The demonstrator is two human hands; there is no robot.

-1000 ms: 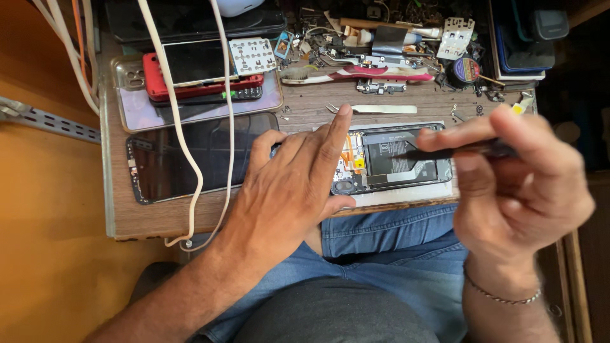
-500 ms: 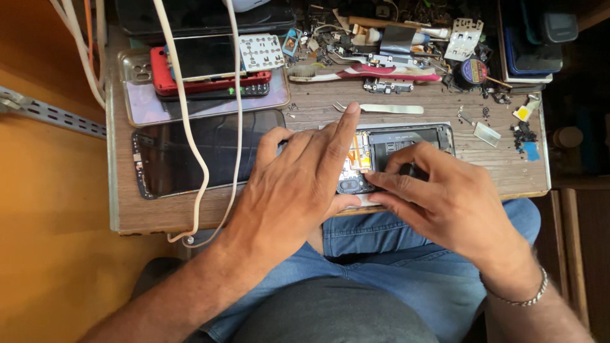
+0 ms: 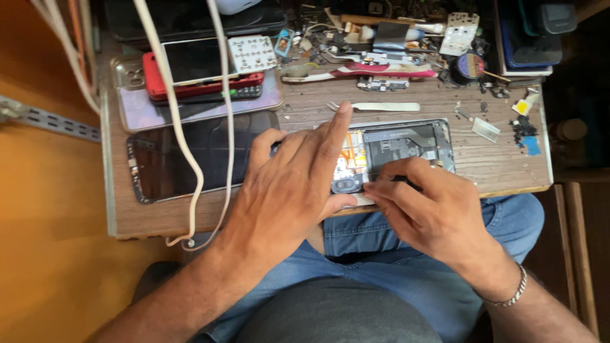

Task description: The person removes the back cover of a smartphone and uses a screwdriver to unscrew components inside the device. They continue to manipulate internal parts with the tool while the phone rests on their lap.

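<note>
At the far left of the frame two white cables (image 3: 184, 127) hang down across the wooden surface (image 3: 502, 171), crossing a detached dark screen panel (image 3: 190, 155) that lies flat at centre left; above it sits a stack of phones (image 3: 197, 70), a red one on top of a clear case. Moving right, the left hand (image 3: 292, 184) lies palm down over the left end of the opened phone (image 3: 406, 149), its index finger stretched up and free while the thumb and remaining fingers press the frame, so this grip is a flat hold-down rather than a pinch. The phone rests at the near edge of the surface, centre of the frame, back cover off, with orange flex ribbons and a dark board cover exposed. It looks light and stiff along its metal rim but fragile inside: ribbons and connectors would tear or bend easily, so the safe hold is on the outer edges, as the left hand does. Right of it, the right hand (image 3: 432, 209) has its fingers drawn together at the phone's lower edge; whether they clamp a tool I cannot tell. Tweezers (image 3: 375, 107) lie just above the phone, and loose parts and screws crowd the upper right.
</note>
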